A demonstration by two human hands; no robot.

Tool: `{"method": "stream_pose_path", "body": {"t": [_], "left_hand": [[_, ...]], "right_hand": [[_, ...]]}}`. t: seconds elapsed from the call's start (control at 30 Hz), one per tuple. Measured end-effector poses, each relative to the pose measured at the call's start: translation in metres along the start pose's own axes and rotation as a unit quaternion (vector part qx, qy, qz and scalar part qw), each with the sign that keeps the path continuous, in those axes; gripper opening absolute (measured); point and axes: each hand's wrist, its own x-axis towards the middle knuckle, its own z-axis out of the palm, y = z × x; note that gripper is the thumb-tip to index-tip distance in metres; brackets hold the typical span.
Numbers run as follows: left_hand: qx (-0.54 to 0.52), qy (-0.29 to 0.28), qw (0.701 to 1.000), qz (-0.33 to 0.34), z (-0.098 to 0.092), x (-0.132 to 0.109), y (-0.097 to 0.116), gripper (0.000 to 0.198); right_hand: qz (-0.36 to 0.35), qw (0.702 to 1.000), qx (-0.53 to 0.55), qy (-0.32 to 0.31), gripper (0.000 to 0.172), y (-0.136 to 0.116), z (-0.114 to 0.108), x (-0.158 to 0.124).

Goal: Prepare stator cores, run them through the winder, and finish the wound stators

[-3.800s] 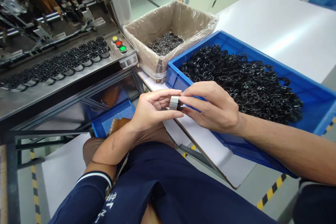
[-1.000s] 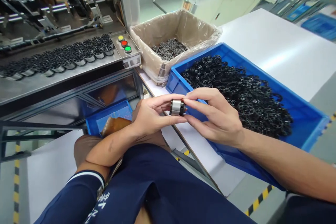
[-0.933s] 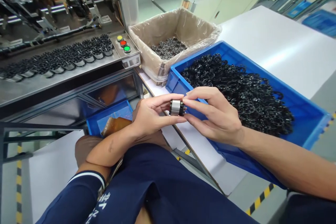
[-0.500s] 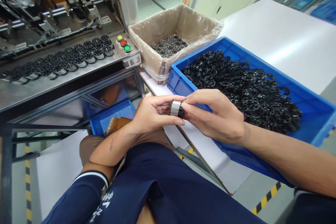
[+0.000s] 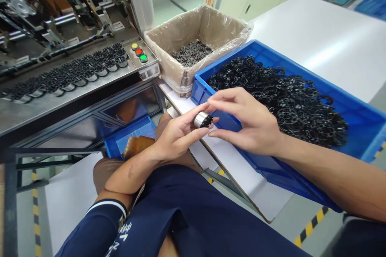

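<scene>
— Where was the piece, and which way did it lie?

— The small metal core [image 5: 202,119] sat between the thumb and forefinger of the left hand [image 5: 176,138], pinched there above the lap, just off the edge of the white table [image 5: 316,28]. Its long axis ran roughly crosswise, a little tilted: bare silver sleeve toward the left hand, black plastic end toward the right hand [image 5: 250,122].

— And the right hand, was it gripping?

— Its fingers were spread, forefinger above the black end and thumb below. Whether they actually touched the piece, I couldn't tell.

— What held what around them?

— The blue crate [image 5: 196,90], right behind the hands on the table, was heaped with black plastic rings [image 5: 286,96]. Just beyond it stood a cardboard box [image 5: 169,54] lined with clear film, with a low layer of grey metal cores [image 5: 190,52] at the bottom. Under the bench [image 5: 45,104], a small blue bin [image 5: 138,130] held an amber-brown lump [image 5: 135,145]. On the bench itself ran a row of black-capped pieces [image 5: 75,74].
</scene>
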Motion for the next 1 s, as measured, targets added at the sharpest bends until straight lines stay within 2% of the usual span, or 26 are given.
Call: {"method": "stream_pose_path", "body": {"t": [0.07,0.17,0.23,0.37,0.5,0.57,0.63,0.67,0.73,0.8,0.83,0.87,0.93,0.97,1.0], "left_hand": [[0.046,-0.025,0.998,0.039,0.001,-0.002,0.001,0.053],[0.122,-0.040,0.989,0.073,0.003,-0.005,0.002,0.056],[0.133,-0.037,0.987,0.086,0.003,-0.007,0.001,0.057],[0.140,-0.026,0.984,0.109,0.002,-0.006,-0.001,0.055],[0.118,-0.058,0.987,0.089,-0.002,-0.006,0.000,0.048],[0.082,-0.075,0.991,0.069,-0.004,-0.009,0.000,0.046],[0.073,-0.046,0.995,0.055,-0.011,-0.015,0.003,0.043],[0.091,-0.012,0.994,0.053,-0.017,-0.019,0.005,0.042],[0.172,0.090,0.979,0.067,-0.039,-0.029,0.014,0.040],[0.292,0.220,0.927,0.084,-0.073,-0.043,0.030,0.037],[0.355,0.291,0.884,0.088,-0.095,-0.052,0.042,0.035],[0.420,0.361,0.828,0.084,-0.118,-0.061,0.054,0.034],[0.542,0.478,0.689,0.050,-0.166,-0.082,0.081,0.034],[0.589,0.508,0.628,0.020,-0.189,-0.091,0.093,0.033],[0.624,0.521,0.582,-0.008,-0.210,-0.100,0.103,0.033]], "right_hand": [[0.066,0.997,0.047,-0.015,0.048,0.007,0.000,0.000],[0.106,0.991,0.074,-0.038,0.033,0.012,0.001,0.000],[0.103,0.991,0.081,-0.035,0.025,0.010,0.002,-0.001],[0.105,0.991,0.079,-0.024,0.019,0.003,0.004,-0.002],[0.084,0.993,0.079,-0.026,0.020,-0.001,0.006,-0.001],[0.063,0.994,0.077,-0.038,0.028,-0.001,0.006,0.000],[0.045,0.996,0.060,-0.045,0.036,-0.001,0.004,0.003],[0.041,0.997,0.041,-0.048,0.038,-0.001,0.003,0.004],[0.029,0.998,-0.011,-0.057,0.035,0.000,0.000,0.004],[0.008,0.996,-0.062,-0.057,0.031,0.003,-0.001,0.001],[-0.002,0.995,-0.081,-0.052,0.032,0.006,0.000,-0.001],[-0.011,0.994,-0.095,-0.047,0.033,0.009,0.001,-0.004],[-0.023,0.992,-0.113,-0.044,0.037,0.015,0.004,-0.009],[-0.030,0.991,-0.119,-0.045,0.038,0.017,0.005,-0.011],[-0.032,0.991,-0.119,-0.051,0.038,0.019,0.006,-0.012]]}}
